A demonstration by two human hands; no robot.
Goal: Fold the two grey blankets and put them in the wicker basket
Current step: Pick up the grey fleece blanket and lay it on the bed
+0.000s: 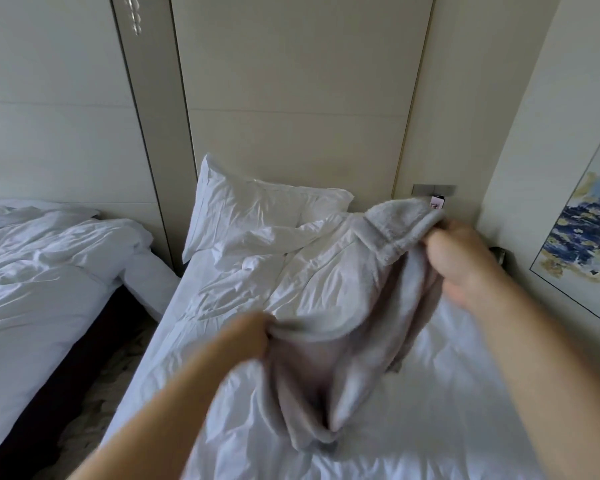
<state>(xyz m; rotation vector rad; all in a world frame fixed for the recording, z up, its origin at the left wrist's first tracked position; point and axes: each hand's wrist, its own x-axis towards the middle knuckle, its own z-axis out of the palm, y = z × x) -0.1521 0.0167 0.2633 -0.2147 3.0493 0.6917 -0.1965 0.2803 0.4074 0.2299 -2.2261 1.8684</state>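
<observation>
The soft grey fleece blanket [343, 341] hangs over the white bed [447, 393]; the left hand [253, 330] grips its near edge, the right hand [461, 261] its far corner; the small tag [437, 203] beyond is unreadable.

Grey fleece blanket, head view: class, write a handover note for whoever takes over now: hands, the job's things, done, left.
Left hand grips the near edge of the soft grey fleece blanket.
Right hand grips its far edge.
Blanket hangs bunched between them over the rumpled white bed.
Second blanket, wicker basket: not in view.
Done: no fold visible.
Left: fold this blanket, fold the other, put both in the basket.
</observation>
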